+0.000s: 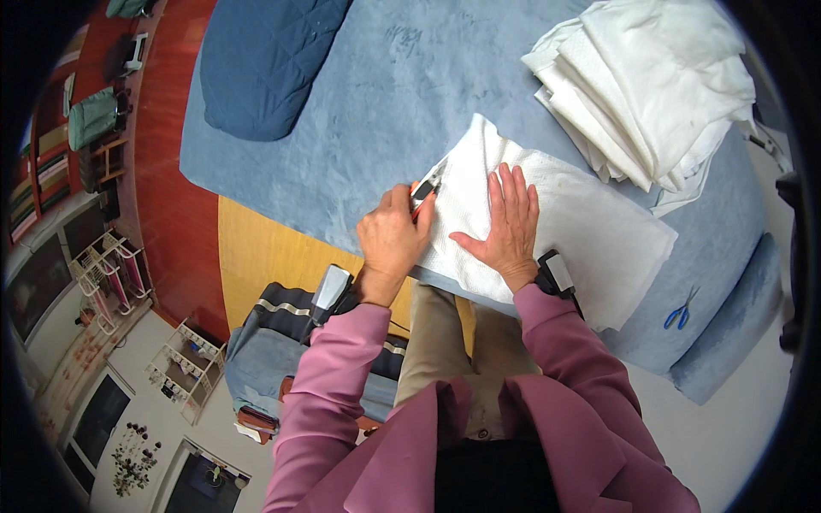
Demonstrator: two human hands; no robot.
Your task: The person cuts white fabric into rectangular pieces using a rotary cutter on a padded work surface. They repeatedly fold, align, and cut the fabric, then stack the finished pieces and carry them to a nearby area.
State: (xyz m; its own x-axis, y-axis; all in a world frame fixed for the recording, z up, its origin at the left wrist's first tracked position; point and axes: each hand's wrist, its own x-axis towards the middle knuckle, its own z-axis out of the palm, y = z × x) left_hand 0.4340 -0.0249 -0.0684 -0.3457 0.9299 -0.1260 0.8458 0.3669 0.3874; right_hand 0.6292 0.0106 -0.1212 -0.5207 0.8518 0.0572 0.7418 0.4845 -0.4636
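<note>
A white textured cloth (pixel 581 222) lies spread on the blue velvety cover near its front edge. At the cloth's left edge, my left hand (pixel 393 232) is closed round a utility knife (pixel 425 188) with orange, black and silver parts. Its narrow silver end points away from me, up along the cloth's edge; whether it touches the cloth I cannot tell. My right hand (pixel 505 221) presses flat on the cloth with fingers stretched, just right of the knife. Both wrists carry strapped-on dark and silver devices.
Folded white cloths (pixel 641 85) are piled at the far right. Blue-handled pliers or snips (pixel 680 312) lie near the right front. A dark blue quilted cushion (pixel 261 64) rests at the far left. A blue bolster (pixel 731 321) lines the right edge. A dark striped garment (pixel 286 308) lies at the lower left.
</note>
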